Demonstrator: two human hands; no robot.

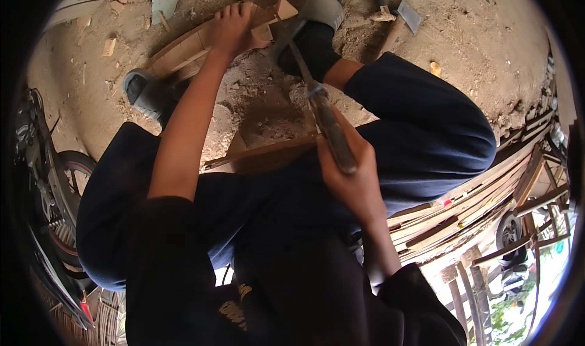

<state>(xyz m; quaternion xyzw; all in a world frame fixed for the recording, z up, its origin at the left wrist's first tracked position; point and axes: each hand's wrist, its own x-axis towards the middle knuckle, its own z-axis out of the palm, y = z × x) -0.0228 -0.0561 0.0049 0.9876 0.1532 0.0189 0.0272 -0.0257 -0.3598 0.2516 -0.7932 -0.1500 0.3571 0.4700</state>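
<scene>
My left hand (234, 32) grips a pale carved wooden piece (177, 47) on the dirt beside my sandalled feet (323, 5). My right hand (353, 169) is closed around the worn handle of a long, narrow metal tool (301, 63), held over my lap. The tool's thin blade points up toward the wood, its tip near my right foot; I cannot tell whether it touches either. Beneath it, between my legs, lies a wooden board (262, 157).
A hammer-like tool with a flat metal head (407, 16) lies beyond my right knee, amid scraps (109, 46) on the dirt. A bicycle or motorbike wheel (73, 175) is at left. Stacked planks (439, 218) and a wheel (509, 230) are at right.
</scene>
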